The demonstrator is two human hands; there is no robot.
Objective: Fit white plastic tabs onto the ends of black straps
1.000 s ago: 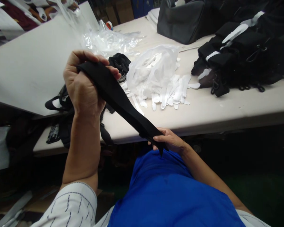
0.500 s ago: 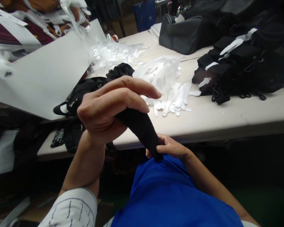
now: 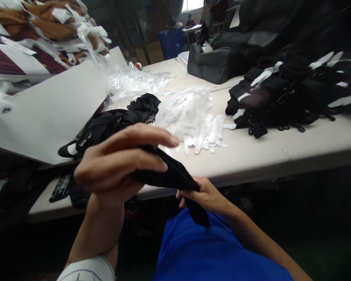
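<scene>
A pile of brown and maroon cloth goods with white strips (image 3: 46,27) stands far to the left of the translucent white plastic bag (image 3: 183,111), which lies on the cream-coloured table (image 3: 257,154). Between this pile and the plastic bag there is a flat white board (image 3: 49,113), slanted, and then a heap of black fabric straps (image 3: 108,123), near to the plastic bag. The left hand (image 3: 117,166) is in front of the plastic bag and to its left; it grips one end of a flat black fabric band (image 3: 172,173), two fingers stretched loosely over it, and its thumb is hidden. The band slopes down in front of the plastic bag to the right hand (image 3: 206,195), which pinches it between thumb and fingers; its other end hangs below, before the blue garment (image 3: 210,253). Behind the plastic bag and to its right sits a dark grey box-shaped bag (image 3: 207,64). Bundles of black straps with white strips (image 3: 269,103) lie farther right of the plastic bag.
</scene>
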